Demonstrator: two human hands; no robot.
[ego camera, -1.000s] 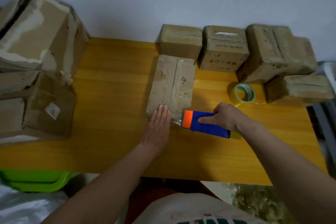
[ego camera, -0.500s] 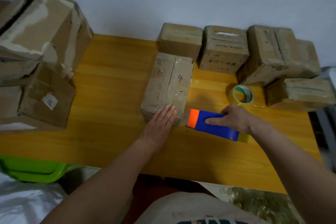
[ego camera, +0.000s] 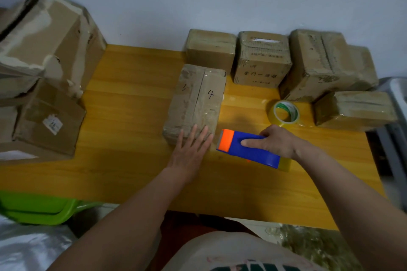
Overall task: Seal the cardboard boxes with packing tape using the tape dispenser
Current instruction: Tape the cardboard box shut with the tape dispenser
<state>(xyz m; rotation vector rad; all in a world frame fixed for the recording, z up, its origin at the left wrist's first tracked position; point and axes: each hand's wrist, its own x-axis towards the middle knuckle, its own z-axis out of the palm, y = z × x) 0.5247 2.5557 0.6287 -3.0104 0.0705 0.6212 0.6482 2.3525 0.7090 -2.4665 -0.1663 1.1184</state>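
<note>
Tape dispenser [ego camera: 248,149] lengthwise left-right, orange end toward numbered box [ego camera: 196,101].

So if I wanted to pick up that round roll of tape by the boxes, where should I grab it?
Pinch the tape roll by its ring wall: fingers in the open hole, thumb outside. Come from above on the near side, since it lies nearly flat on the table with boxes close behind it.
</note>
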